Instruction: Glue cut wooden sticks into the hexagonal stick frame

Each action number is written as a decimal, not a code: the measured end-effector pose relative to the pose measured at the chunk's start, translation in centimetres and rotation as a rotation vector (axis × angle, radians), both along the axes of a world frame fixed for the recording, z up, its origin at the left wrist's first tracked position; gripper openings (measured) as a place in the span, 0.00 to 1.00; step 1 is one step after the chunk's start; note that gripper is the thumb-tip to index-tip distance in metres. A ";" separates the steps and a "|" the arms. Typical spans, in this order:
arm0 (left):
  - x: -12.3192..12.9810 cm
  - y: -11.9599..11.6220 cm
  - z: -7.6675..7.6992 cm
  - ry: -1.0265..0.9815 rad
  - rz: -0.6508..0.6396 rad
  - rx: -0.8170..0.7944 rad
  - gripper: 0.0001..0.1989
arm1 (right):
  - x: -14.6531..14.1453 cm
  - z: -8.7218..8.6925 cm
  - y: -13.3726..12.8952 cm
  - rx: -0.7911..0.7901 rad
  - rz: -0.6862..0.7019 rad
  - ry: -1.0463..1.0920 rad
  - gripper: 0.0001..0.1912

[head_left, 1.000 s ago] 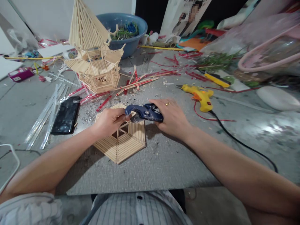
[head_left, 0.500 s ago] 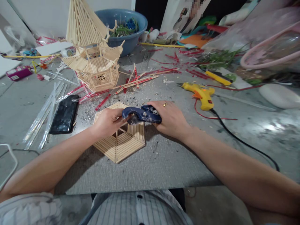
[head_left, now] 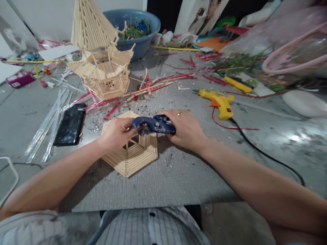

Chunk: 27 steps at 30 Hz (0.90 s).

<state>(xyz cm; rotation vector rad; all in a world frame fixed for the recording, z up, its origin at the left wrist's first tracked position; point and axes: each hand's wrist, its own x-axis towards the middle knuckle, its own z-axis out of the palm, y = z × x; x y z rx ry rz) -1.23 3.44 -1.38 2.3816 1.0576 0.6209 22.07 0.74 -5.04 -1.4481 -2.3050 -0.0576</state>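
Observation:
Above a hexagonal panel of wooden sticks [head_left: 130,163] on the grey table, my right hand [head_left: 185,131] is wrapped round the handles of a dark blue cutting tool [head_left: 155,124]. My left hand [head_left: 116,133] is closed at the tool's curved jaw, thumb and fingers pinched together; what lies between them is too small to make out. The left hand covers part of the panel's upper left side. Behind the hands stands a stick-built pagoda model [head_left: 107,73] with a pointed roof.
A black phone [head_left: 70,125] and clear strips [head_left: 48,126] lie at the left. A yellow glue gun [head_left: 219,103] with a black cord is at the right. Red-marked sticks [head_left: 150,89] and scraps lie behind the panel. A blue basin [head_left: 143,46] stands at the back.

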 end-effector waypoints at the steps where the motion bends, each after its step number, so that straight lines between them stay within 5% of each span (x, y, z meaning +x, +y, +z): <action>1: 0.0 0.0 0.0 0.005 0.005 0.003 0.15 | 0.0 0.0 0.0 -0.001 0.001 0.001 0.23; 27: -0.1 0.0 0.0 0.025 0.010 0.016 0.14 | -0.1 0.1 0.0 -0.019 0.012 -0.014 0.21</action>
